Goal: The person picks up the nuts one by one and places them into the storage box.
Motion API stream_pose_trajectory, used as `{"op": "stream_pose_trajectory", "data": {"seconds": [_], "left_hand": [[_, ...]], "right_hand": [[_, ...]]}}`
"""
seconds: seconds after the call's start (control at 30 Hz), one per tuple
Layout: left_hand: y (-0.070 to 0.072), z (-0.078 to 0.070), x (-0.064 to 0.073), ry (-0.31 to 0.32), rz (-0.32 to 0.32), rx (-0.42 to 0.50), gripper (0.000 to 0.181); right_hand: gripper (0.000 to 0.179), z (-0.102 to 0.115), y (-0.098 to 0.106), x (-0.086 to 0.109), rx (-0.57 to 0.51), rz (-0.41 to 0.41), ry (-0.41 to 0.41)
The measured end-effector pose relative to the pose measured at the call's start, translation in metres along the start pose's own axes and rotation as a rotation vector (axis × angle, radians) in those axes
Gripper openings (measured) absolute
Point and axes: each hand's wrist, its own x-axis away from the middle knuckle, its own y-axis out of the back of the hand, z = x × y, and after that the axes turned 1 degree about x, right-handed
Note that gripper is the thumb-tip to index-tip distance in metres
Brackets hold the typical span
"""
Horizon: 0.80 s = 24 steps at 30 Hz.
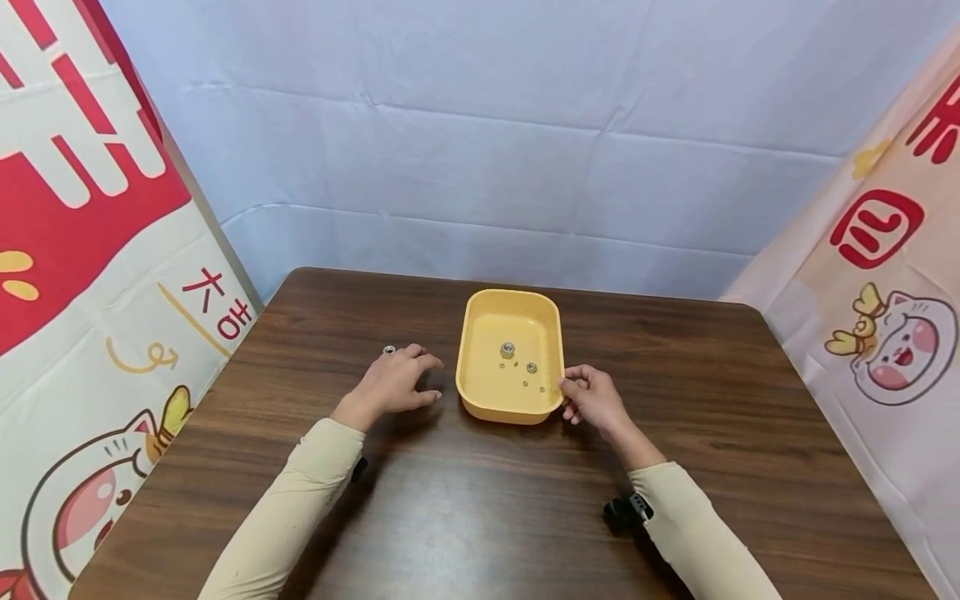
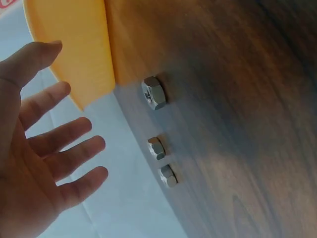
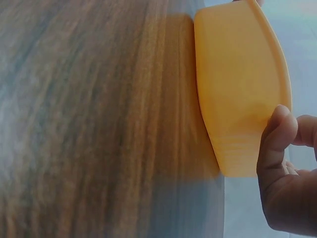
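A yellow plastic tray [image 1: 510, 412] stands on the dark wooden table, with two larger metal nuts [image 1: 507, 350] and several tiny ones on its floor. My right hand [image 1: 596, 400] pinches the tray's rim at its near right side, thumb against the outer wall [image 3: 237, 89] in the right wrist view. To the left of the tray my left hand [image 1: 397, 382] hovers above the table, fingers spread and holding nothing. Three hex nuts [image 2: 154, 93] lie in a row on the wood in the left wrist view; from the head only one nut [image 1: 389, 350] shows past the hand.
The brown tabletop [image 1: 465, 508] reaches toward me and to both sides. A pale cloth backdrop [image 1: 487, 167] hangs behind its far edge, and printed cloths stand at left and right. Each forearm carries a dark wrist camera [image 1: 622, 515].
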Motion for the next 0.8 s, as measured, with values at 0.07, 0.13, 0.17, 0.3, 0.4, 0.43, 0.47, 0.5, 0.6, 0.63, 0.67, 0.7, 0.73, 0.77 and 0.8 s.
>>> {"op": "stream_pose_trajectory", "data": {"seconds": [0.07, 0.13, 0.17, 0.3, 0.4, 0.43, 0.47, 0.5, 0.6, 0.63, 0.67, 0.7, 0.73, 0.77, 0.8], "left_hand": [[-0.001, 0.001, 0.001, -0.005, -0.001, -0.024, 0.043], [-0.001, 0.002, 0.002, -0.007, -0.001, -0.038, 0.044], [-0.002, 0.003, 0.002, -0.006, 0.000, -0.042, 0.044], [-0.001, 0.007, 0.005, 0.024, 0.030, -0.027, 0.046], [0.002, 0.014, 0.006, 0.074, 0.056, 0.036, 0.047], [0.003, 0.017, 0.007, 0.095, 0.063, 0.073, 0.047], [0.004, 0.020, 0.007, 0.113, 0.069, 0.105, 0.047], [0.005, 0.024, 0.007, 0.126, 0.073, 0.134, 0.048], [0.008, 0.032, 0.007, 0.147, 0.057, 0.211, 0.049], [0.009, 0.034, 0.007, 0.150, 0.049, 0.232, 0.049], [0.011, 0.037, 0.007, 0.152, 0.035, 0.250, 0.049], [0.011, 0.041, 0.008, 0.154, 0.021, 0.264, 0.049], [0.012, 0.044, 0.008, 0.164, 0.006, 0.282, 0.049], [0.013, 0.048, 0.009, 0.179, -0.005, 0.299, 0.049], [0.014, 0.051, 0.010, 0.194, -0.013, 0.321, 0.049]], "right_hand": [[0.030, 0.000, 0.000, 0.000, 0.001, 0.001, 0.001], [0.030, 0.000, -0.001, 0.000, -0.001, -0.003, 0.002], [0.030, 0.000, -0.001, 0.000, -0.001, -0.006, 0.004], [0.030, -0.001, -0.001, 0.000, -0.006, -0.009, 0.001], [0.030, -0.001, -0.002, 0.001, -0.007, -0.014, 0.000], [0.030, -0.001, -0.002, 0.001, -0.008, -0.017, -0.001], [0.031, -0.001, -0.001, 0.002, -0.006, -0.018, -0.004], [0.031, -0.001, -0.001, 0.002, -0.008, -0.020, -0.006], [0.031, 0.001, -0.001, 0.004, -0.013, -0.018, -0.019], [0.030, 0.002, -0.001, 0.004, -0.020, -0.017, -0.024], [0.030, 0.004, -0.001, 0.005, -0.026, -0.015, -0.027], [0.030, 0.005, -0.002, 0.005, -0.031, -0.013, -0.028], [0.030, 0.007, -0.002, 0.006, -0.035, -0.007, -0.027], [0.030, 0.008, -0.002, 0.006, -0.039, -0.003, -0.027], [0.030, 0.008, -0.003, 0.006, -0.038, 0.001, -0.024]]}}
